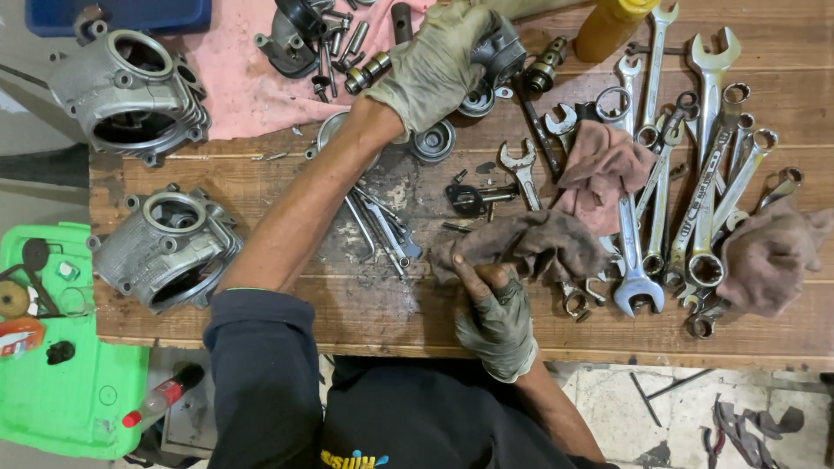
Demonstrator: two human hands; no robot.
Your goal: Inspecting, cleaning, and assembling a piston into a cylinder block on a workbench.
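Left grip [434,65], gloved, closed over a dark grey metal part [502,48] at the far edge of the counter [365,304]; most of that part hidden under the palm, shape hard to make out. Right grip [495,313], in a worn fingerless glove, pinching the near edge of a brown rag [530,243], fingers curled shut on the cloth. Beneath the rag, some spanner ends covered, only tips showing. Just right of it, a spread of open-ended and ring spanners [695,200], overlapping, with two more rags [608,165] lying among them. Beyond the left grip, a pink cloth [234,78] carrying bolts and small fittings, partly cut off by the top edge. At the counter's left end, two grey cast housings [165,247]. Off the counter, a green tray [78,399] holding small dark pieces, too small to tell apart. Yellow bottle [608,26] cut off at the top.
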